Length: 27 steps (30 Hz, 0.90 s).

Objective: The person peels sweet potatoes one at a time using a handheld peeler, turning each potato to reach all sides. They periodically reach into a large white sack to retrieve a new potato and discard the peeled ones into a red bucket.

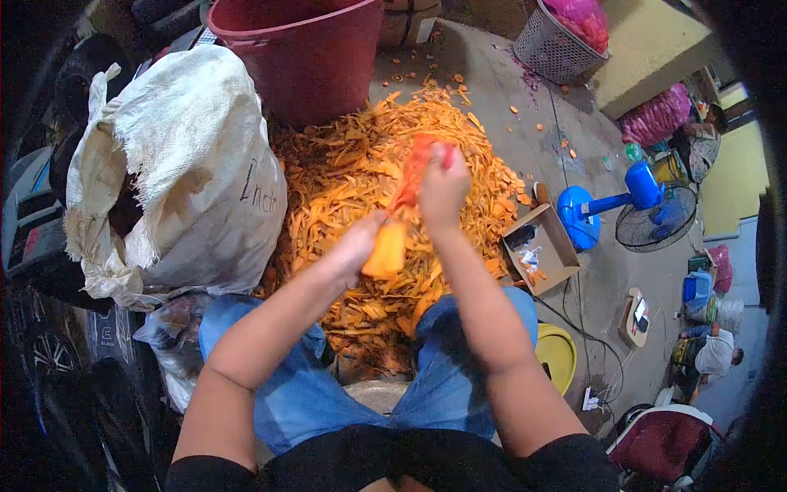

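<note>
My left hand is closed around a thick orange carrot, whose lower end sticks out below the fingers. Above it, my right hand grips a red-handled peeler. The peeler is blurred by motion, and its blade end, close to the carrot's upper part, cannot be made out. Both hands are over a large heap of orange carrot peelings, which spreads on the floor in front of my knees. Round cut-off slices lie among the strips at the heap's right edge.
A white woven sack stands at left, with a red tub behind the heap. Right of the heap are a cardboard box, a blue fan, and cables. A grey basket stands farther back. A person is at far right.
</note>
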Each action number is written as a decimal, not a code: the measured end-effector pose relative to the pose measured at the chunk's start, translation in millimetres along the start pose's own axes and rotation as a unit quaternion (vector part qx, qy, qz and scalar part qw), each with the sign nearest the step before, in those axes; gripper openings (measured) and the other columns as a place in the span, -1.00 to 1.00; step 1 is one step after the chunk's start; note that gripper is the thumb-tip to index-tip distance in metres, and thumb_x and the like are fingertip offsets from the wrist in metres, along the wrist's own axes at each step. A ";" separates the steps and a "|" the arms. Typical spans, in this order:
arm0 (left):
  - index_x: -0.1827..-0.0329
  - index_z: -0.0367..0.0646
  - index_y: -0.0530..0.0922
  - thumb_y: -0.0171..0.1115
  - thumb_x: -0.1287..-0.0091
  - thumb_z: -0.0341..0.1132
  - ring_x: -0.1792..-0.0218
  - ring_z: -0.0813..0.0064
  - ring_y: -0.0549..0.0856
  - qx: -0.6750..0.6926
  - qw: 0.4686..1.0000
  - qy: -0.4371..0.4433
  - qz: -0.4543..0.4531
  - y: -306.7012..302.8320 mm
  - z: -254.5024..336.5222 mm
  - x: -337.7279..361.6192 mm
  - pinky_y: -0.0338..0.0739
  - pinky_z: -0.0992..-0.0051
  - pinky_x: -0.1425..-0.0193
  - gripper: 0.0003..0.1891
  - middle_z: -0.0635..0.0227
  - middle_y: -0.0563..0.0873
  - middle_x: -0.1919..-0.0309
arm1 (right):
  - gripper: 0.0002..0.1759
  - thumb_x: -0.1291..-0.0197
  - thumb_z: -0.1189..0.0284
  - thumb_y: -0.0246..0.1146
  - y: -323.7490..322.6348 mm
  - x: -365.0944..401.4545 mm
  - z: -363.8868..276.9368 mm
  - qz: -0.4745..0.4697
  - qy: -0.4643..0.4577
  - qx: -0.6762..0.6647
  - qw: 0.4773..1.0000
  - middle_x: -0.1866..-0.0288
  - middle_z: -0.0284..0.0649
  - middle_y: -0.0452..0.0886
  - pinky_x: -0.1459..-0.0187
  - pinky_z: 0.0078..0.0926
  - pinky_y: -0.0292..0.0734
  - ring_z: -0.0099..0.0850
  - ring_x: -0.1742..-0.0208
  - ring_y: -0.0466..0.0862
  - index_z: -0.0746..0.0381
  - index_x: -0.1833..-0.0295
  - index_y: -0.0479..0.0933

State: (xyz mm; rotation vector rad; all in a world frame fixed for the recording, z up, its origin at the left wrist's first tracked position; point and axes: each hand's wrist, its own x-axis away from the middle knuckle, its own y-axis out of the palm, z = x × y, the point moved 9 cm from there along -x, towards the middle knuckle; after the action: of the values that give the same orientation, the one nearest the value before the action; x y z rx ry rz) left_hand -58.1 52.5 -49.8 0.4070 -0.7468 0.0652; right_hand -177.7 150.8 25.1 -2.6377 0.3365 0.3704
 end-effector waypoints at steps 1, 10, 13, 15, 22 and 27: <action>0.19 -0.18 0.37 -0.29 -0.28 -0.20 0.52 0.56 0.53 0.021 1.000 0.010 -0.020 11.1 -0.8 8.3 0.45 0.57 0.48 -0.71 0.39 0.53 0.47 | -0.72 -0.07 0.32 0.03 -9.9 -11.2 6.8 0.034 0.012 0.000 0.999 0.69 -0.08 0.40 0.55 -0.33 0.25 -0.22 0.64 0.40 0.32 0.53 0.34; 0.17 -0.21 0.39 -0.25 -0.27 -0.13 0.46 0.55 0.56 0.033 0.999 -0.026 -0.025 4.2 -1.4 4.1 0.47 0.55 0.38 -0.65 0.32 0.57 0.39 | -0.71 -0.12 0.36 0.00 -39.5 -28.6 27.9 0.071 0.098 -0.052 0.991 0.73 -0.31 0.30 0.56 -0.50 0.20 -0.52 0.67 0.24 0.32 0.56 0.31; 0.14 -0.19 0.38 -0.24 -0.26 -0.13 0.44 0.53 0.57 0.087 0.995 -0.028 -0.030 -2.8 -2.2 -3.9 0.49 0.54 0.35 -0.65 0.34 0.57 0.38 | -0.70 -0.12 0.36 0.00 -16.2 -9.7 2.5 0.008 0.053 -0.176 0.983 0.72 -0.33 0.27 0.56 -0.52 0.18 -0.54 0.65 0.22 0.32 0.56 0.28; 0.13 -0.19 0.37 -0.25 -0.26 -0.13 0.44 0.53 0.57 0.098 0.995 -0.017 -0.024 -5.3 5.2 1.2 0.49 0.54 0.35 -0.66 0.34 0.57 0.38 | -0.72 -0.12 0.36 0.00 -14.7 -3.3 -28.0 -0.040 -0.025 -0.120 0.992 0.71 -0.34 0.26 0.56 -0.55 0.18 -0.55 0.63 0.22 0.32 0.55 0.28; 0.15 -0.19 0.30 -0.28 -0.26 -0.09 0.51 0.40 0.55 0.176 0.979 0.014 -0.100 -6.1 27.0 0.3 0.49 0.49 0.45 -0.65 0.20 0.54 0.45 | -0.68 -0.12 0.30 0.01 -19.7 -17.4 1.7 0.005 0.053 -0.119 0.991 0.67 -0.41 0.25 0.53 -0.57 0.17 -0.61 0.59 0.22 0.28 0.58 0.29; 0.14 -0.13 0.33 -0.29 -0.26 -0.07 0.49 0.43 0.55 0.190 0.979 0.024 -0.073 -11.3 21.3 -14.1 0.49 0.49 0.45 -0.65 0.27 0.55 0.44 | -0.68 -0.14 0.28 -0.01 1.1 15.4 -24.2 -0.084 0.132 -0.199 0.968 0.66 -0.40 0.30 0.52 -0.58 0.20 -0.61 0.58 0.25 0.28 0.55 0.30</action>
State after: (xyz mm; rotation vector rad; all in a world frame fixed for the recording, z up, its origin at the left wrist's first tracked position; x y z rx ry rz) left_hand -79.9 35.2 -49.1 0.8211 -0.6548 0.0791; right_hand -158.7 135.9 40.7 -3.0913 0.1276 0.0294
